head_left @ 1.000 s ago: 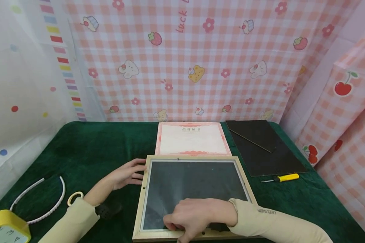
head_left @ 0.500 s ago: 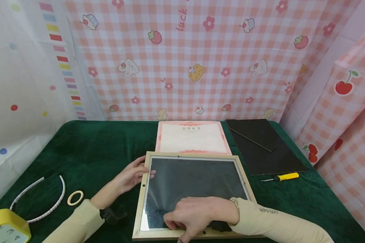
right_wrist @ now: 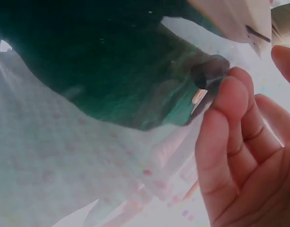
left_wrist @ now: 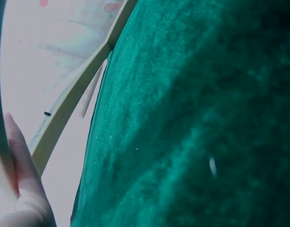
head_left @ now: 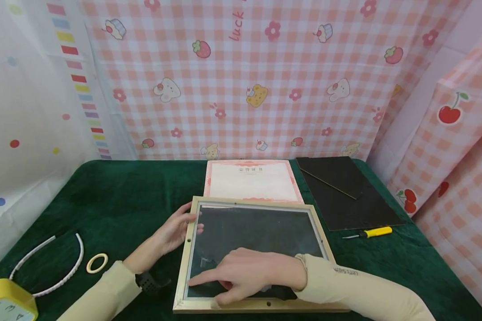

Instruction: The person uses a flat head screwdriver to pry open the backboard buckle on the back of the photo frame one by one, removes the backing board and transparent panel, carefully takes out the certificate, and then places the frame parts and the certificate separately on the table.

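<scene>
A light wooden picture frame point(head_left: 305, 306) with a clear pane point(head_left: 261, 227) in it stands before me in the head view, its left side raised off the cloth. My left hand point(head_left: 172, 234) grips the left rail, thumb above and fingertips showing through the pane from below; in the left wrist view a thumb or finger point(left_wrist: 24, 165) lies along wood. My right hand point(head_left: 245, 269) lies over the lower left part. Its straight index finger touches the inner left edge, the thumb is at the bottom rail and the other fingers curl under. Reflections cover the pane point(right_wrist: 112, 94) in the right wrist view.
Behind the frame lies a red-bordered certificate point(head_left: 253, 183). At right are a black backing board point(head_left: 345, 211), a thin rod point(head_left: 329, 184) on it and a yellow-handled screwdriver point(head_left: 379, 232). A headband point(head_left: 66, 278), wooden ring point(head_left: 88, 266) and yellow clock point(head_left: 16, 290) sit at left.
My left hand has slid its fingers beneath the left rail and raised that side slightly. My right hand has moved up from the bottom rail, its index finger now extended leftward.
</scene>
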A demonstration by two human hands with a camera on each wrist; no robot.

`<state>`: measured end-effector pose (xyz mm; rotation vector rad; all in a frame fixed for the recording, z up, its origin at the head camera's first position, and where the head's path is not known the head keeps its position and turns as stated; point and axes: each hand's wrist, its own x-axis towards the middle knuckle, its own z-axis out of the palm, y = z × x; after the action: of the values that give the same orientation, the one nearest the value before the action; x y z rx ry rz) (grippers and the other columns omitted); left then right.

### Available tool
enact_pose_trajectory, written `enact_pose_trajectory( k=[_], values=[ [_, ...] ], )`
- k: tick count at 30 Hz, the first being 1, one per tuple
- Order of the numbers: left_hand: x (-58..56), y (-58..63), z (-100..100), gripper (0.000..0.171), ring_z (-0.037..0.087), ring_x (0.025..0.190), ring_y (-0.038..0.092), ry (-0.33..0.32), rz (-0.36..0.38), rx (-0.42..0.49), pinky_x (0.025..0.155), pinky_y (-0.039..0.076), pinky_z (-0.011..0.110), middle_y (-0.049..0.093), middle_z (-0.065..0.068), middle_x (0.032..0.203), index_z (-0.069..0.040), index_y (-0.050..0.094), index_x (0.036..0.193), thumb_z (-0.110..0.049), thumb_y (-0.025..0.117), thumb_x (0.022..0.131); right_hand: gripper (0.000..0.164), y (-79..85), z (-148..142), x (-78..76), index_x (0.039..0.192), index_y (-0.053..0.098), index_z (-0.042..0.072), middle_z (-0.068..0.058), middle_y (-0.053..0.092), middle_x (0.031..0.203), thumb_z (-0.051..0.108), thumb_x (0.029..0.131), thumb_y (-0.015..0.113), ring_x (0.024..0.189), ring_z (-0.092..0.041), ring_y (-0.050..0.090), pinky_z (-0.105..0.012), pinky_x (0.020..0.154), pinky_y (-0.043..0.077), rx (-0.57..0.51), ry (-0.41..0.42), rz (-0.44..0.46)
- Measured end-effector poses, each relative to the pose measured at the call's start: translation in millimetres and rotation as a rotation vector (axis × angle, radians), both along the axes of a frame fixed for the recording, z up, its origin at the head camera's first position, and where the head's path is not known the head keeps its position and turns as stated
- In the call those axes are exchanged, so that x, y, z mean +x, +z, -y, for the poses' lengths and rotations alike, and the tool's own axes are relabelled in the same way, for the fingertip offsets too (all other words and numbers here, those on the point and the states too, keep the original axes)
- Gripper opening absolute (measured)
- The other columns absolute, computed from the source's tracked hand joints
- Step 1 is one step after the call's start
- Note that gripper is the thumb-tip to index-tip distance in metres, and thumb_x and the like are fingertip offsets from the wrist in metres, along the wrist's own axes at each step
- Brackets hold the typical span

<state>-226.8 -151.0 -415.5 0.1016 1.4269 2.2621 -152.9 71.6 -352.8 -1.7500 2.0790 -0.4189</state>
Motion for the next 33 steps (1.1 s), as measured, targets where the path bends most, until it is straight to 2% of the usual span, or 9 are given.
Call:
enact_pose_trajectory(
  k=[4,7,12,17,21,24,26,29,33],
  values=[
    [0.9,-0.5,0,0.062,0.022,0.085,0.058,0.003,0.002,-0.024,0.078,0.046,0.036,0.031,0.014,0.118,-0.010,0.004,0.138,-0.002,0.043,0.091,0.052,-0.4,9,0.5,0.138,0.030,0.025,0.008,0.035,0.052,0.030,0.090,0.051,0.040,-0.003,0.030,-0.015,0.037,0.023,0.026,0.001,-0.065],
    [0.8,-1.4,0,0.063,0.023,0.086,0.058,0.003,-0.003,-0.043,0.078,0.046,0.036,0.031,0.014,0.118,-0.010,0.004,0.138,-0.002,0.043,0.090,0.049,-0.9,14,-0.3,0.134,0.035,0.023,0.009,0.036,0.052,0.033,0.089,0.051,0.039,-0.002,0.031,-0.015,0.037,0.023,0.001,-0.005,-0.099],
    [-1.4,-3.0,1,0.064,0.023,0.086,0.059,-0.021,-0.036,-0.113,0.079,0.046,0.037,0.037,0.015,0.113,-0.007,0.004,0.138,-0.003,0.045,0.089,0.035,5.4,16,1.3,0.117,0.048,0.019,0.014,0.042,0.056,0.037,0.088,0.053,0.043,0.005,0.035,-0.012,0.038,0.026,-0.124,-0.053,-0.176],
    [-4.0,-5.1,6,0.063,0.023,0.087,0.059,-0.056,-0.065,-0.161,0.080,0.045,0.039,0.046,0.017,0.106,-0.004,0.006,0.137,-0.003,0.047,0.089,0.025,24.8,8,1.5,0.103,0.054,0.018,0.015,0.041,0.059,0.037,0.087,0.054,0.046,0.007,0.034,-0.011,0.041,0.026,-0.286,-0.133,-0.210],
    [-5.2,-7.1,9,0.063,0.024,0.090,0.058,-0.080,-0.065,-0.182,0.081,0.044,0.040,0.040,0.022,0.114,-0.004,0.007,0.138,-0.003,0.047,0.089,0.038,42.9,-3,1.0,0.098,0.054,0.018,0.015,0.042,0.060,0.053,0.086,0.044,0.048,0.007,0.034,-0.011,0.043,0.027,-0.388,-0.198,-0.230],
    [-6.3,-8.7,12,0.063,0.026,0.094,0.056,-0.107,-0.090,-0.227,0.082,0.043,0.041,0.035,0.024,0.119,-0.003,0.007,0.138,-0.004,0.048,0.090,0.048,55.9,-13,1.9,0.097,0.052,0.017,0.014,0.043,0.060,0.060,0.082,0.040,0.049,0.007,0.034,-0.012,0.044,0.027,-0.447,-0.247,-0.284],
    [-7.0,-9.5,14,0.064,0.027,0.096,0.056,-0.132,-0.118,-0.271,0.082,0.044,0.042,0.036,0.025,0.120,-0.003,0.007,0.138,-0.007,0.049,0.090,0.043,64.9,-22,3.1,0.097,0.051,0.016,0.014,0.044,0.062,0.056,0.081,0.048,0.051,0.006,0.035,-0.013,0.046,0.029,-0.468,-0.292,-0.326],
    [-7.9,-9.8,18,0.065,0.028,0.098,0.055,-0.167,-0.152,-0.332,0.081,0.044,0.042,0.039,0.024,0.119,-0.003,0.009,0.138,-0.010,0.052,0.089,0.033,79.1,-37,5.5,0.098,0.048,0.016,0.015,0.045,0.065,0.039,0.079,0.060,0.052,0.003,0.039,-0.013,0.047,0.032,-0.466,-0.358,-0.349],
    [-7.9,-8.8,21,0.065,0.028,0.096,0.054,-0.194,-0.207,-0.414,0.080,0.045,0.043,0.039,0.024,0.120,0.000,0.014,0.137,-0.012,0.054,0.088,0.030,98.1,-62,9.8,0.099,0.045,0.015,0.015,0.047,0.068,0.024,0.076,0.062,0.052,0.003,0.043,-0.014,0.047,0.036,-0.467,-0.431,-0.325]
  ],
)
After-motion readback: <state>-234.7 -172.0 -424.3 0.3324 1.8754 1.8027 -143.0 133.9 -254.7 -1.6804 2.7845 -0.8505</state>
